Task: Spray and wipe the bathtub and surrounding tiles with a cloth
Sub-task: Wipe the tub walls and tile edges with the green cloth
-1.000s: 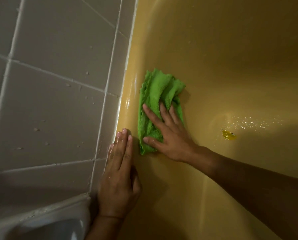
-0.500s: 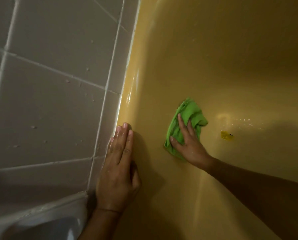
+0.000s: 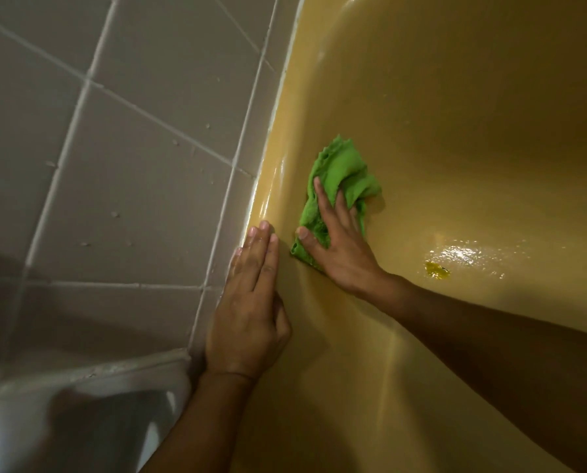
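Note:
A yellow bathtub (image 3: 456,114) fills the right side of the head view. Grey tiles (image 3: 131,165) with pale grout cover the wall to its left. My right hand (image 3: 340,247) presses a crumpled green cloth (image 3: 343,169) flat against the tub's inner wall, fingers straight and spread over it. My left hand (image 3: 251,302) rests flat on the tub's rim next to the tile edge, fingers straight and together. No spray bottle is in view.
A wet, shiny patch (image 3: 462,254) and a small yellow spot (image 3: 437,269) lie on the tub floor to the right of the cloth. A white rounded fixture (image 3: 80,421) sits at the bottom left, below the tiles.
My right hand slid the cloth down and right into the tub, then back left toward the rim. My left hand stayed put on the rim.

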A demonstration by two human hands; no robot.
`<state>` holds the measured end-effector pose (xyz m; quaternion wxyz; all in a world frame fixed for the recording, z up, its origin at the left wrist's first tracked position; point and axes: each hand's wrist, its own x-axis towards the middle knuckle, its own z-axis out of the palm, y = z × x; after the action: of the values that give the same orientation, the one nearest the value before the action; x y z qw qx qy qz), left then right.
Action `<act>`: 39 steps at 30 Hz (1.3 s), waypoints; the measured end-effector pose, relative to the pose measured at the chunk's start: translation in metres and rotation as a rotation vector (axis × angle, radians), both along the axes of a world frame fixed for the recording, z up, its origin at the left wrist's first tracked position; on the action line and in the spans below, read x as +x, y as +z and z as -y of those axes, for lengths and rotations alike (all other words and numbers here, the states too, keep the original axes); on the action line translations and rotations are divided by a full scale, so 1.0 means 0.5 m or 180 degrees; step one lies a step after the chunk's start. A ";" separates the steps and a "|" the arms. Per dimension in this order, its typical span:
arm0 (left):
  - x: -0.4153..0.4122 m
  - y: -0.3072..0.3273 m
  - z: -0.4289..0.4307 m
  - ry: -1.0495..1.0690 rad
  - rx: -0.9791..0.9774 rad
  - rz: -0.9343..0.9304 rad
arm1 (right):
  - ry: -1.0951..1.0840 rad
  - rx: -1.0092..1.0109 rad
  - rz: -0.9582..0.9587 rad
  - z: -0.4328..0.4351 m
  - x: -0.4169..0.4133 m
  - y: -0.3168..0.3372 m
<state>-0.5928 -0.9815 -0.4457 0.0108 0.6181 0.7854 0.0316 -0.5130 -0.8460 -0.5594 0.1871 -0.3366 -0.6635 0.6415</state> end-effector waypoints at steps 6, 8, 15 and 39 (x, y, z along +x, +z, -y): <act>-0.002 0.001 -0.006 -0.0038 0.0037 0.0002 | 0.0538 0.0282 -0.0027 0.039 0.050 -0.022; -0.002 0.002 -0.011 -0.0066 0.0044 -0.0004 | 0.0676 0.0405 0.0027 0.048 0.063 -0.052; -0.010 0.008 -0.048 -0.0151 -0.0218 -0.0132 | 0.0341 -0.0288 0.0072 0.041 0.066 -0.177; -0.023 0.019 -0.208 0.0027 -0.0306 0.0085 | 0.0382 0.1101 0.0146 -0.178 -0.002 -0.007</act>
<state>-0.6044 -0.8773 -0.4363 0.0509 0.6130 0.7884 0.0021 -0.5140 -0.7572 -0.5631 0.1885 -0.2738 -0.7868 0.5201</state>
